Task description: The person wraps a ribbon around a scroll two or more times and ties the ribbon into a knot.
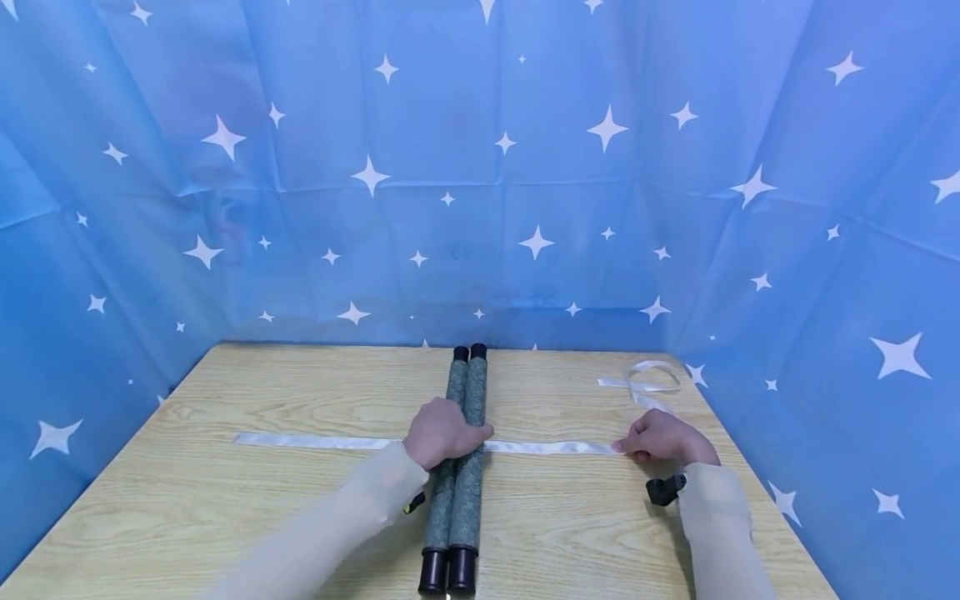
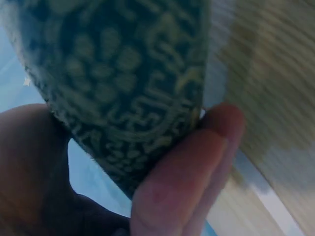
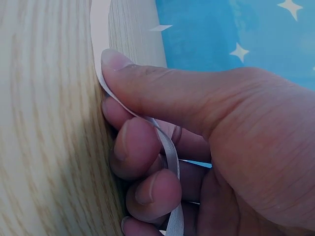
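Two scrolls (image 1: 467, 508) in green patterned cloth with dark end knobs lie side by side, lengthwise on the table. My left hand (image 1: 438, 433) grips them around the middle. In the left wrist view, thumb and fingers (image 2: 179, 182) curl round the patterned cloth (image 2: 113, 83). A white satin ribbon (image 1: 315, 442) runs crosswise along the table, passing under the scrolls and out on both sides. On the right, my right hand (image 1: 663, 435) pinches the ribbon (image 3: 101, 29) between thumb and fingers, and its loose length trails through the palm.
The ribbon's far end curls in a loop (image 1: 656, 365) at the back right of the wooden table (image 1: 187, 508). A blue curtain (image 1: 450, 233) with white stars encloses the table's back and sides. A black wrist camera (image 1: 666, 490) sits at the right wrist.
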Demonstrator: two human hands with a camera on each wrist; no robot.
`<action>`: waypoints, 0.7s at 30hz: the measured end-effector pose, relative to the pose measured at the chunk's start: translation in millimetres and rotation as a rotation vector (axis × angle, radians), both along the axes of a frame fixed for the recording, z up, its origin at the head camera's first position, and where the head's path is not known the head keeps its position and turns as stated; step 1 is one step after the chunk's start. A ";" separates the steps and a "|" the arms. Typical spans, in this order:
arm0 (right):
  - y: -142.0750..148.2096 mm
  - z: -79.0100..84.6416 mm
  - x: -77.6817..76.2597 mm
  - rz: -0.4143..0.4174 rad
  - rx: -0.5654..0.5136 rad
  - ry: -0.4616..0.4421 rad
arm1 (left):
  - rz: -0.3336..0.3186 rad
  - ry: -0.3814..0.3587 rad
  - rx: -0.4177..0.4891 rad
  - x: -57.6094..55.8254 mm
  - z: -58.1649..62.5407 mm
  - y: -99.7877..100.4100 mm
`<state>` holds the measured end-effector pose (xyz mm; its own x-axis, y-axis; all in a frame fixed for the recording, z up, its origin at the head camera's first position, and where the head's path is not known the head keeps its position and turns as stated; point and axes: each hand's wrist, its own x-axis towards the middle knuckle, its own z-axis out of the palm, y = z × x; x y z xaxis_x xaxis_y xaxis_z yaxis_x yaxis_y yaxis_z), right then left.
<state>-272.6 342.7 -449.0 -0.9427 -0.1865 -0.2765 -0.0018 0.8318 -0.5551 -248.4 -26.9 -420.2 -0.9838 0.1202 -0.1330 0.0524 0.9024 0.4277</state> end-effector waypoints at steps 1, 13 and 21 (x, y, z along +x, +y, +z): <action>0.4 -0.2 0.2 0.001 -0.005 -0.003 | 0.004 0.001 -0.004 1.0 -2.3 4.0; 2.2 -0.1 -0.1 -0.004 -0.054 -0.044 | 0.065 0.055 -0.086 5.3 -19.0 33.1; 2.1 0.0 -1.1 -0.016 -0.052 -0.052 | 0.078 0.113 -0.120 3.8 -21.9 35.7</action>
